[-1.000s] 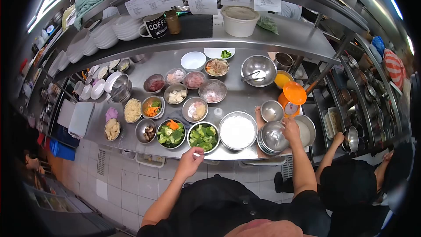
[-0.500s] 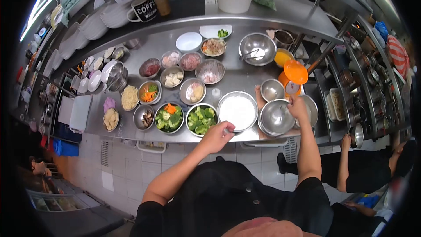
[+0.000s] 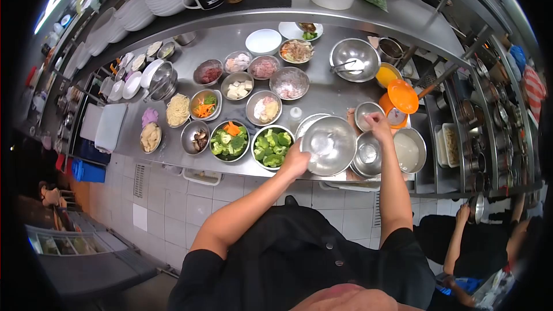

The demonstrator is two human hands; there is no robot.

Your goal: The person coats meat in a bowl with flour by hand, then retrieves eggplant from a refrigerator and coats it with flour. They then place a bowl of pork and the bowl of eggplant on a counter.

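My left hand [image 3: 295, 161] is closed on the left rim of a steel mixing bowl [image 3: 329, 145], held over a bowl of white contents [image 3: 310, 121] that it mostly covers. My right hand [image 3: 377, 128] is pinched at the rim of a small steel bowl [image 3: 366, 114]. Below that hand, another steel bowl [image 3: 368, 152] sits near the table's front edge. To its right stands a steel container of pale, cloudy liquid [image 3: 408, 151]. An orange tub [image 3: 393, 112] with its orange lid [image 3: 402, 95] tipped open is just beyond my right hand.
Bowls of broccoli [image 3: 272, 147], noodles [image 3: 177, 109] and mushrooms [image 3: 196, 137] line the steel table's left side. Behind stand bowls of meat [image 3: 264, 67] and tofu [image 3: 237, 87]. A raised shelf [image 3: 242, 20] spans the back. At right, another person's hand [image 3: 462, 214] holds a pan.
My left hand has taken the steel mixing bowl, now further left over the white contents. My right hand has moved up to the small bowl. Brown food now shows by the greens on the back plate.
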